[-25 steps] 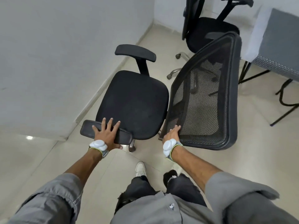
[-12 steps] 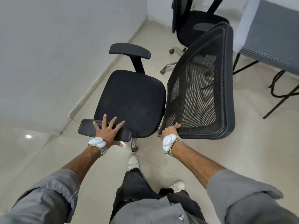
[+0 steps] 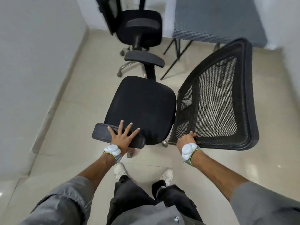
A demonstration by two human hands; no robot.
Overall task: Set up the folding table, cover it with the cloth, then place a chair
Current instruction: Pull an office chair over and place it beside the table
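Here a person stands over a black office chair [image 3: 141, 109], looking down on its padded seat from one side. The left hand [image 3: 122, 138] lies flat on the near armrest [image 3: 100, 133], its fingers [image 3: 130, 127] spread wide and pointing across toward the seat, the palm pressing down on the pad rather than curling round it. The right hand [image 3: 185, 140] takes the lower edge of the mesh backrest [image 3: 217, 103], fingers closed over the black frame at its near corner. The backrest rises to the right of the seat and leans away to the right. The far armrest [image 3: 144, 59] stands on its post beyond the seat.

Both wrists carry a white sensor band. Grey sleeves are pushed up the forearms, and below them show dark trousers and two pale shoes on the beige tiled floor [image 3: 203, 163], just behind the chair.

The table [image 3: 217, 21] stands at the far wall, up and to the right, already on its dark folding legs and covered with a grey cloth that hangs over its front edge. The top of the chair's backrest lies close before it. A second black office chair [image 3: 139, 26] stands to the left of the table, near the corner of the room. A pale wall [image 3: 32, 62] runs along the left side.
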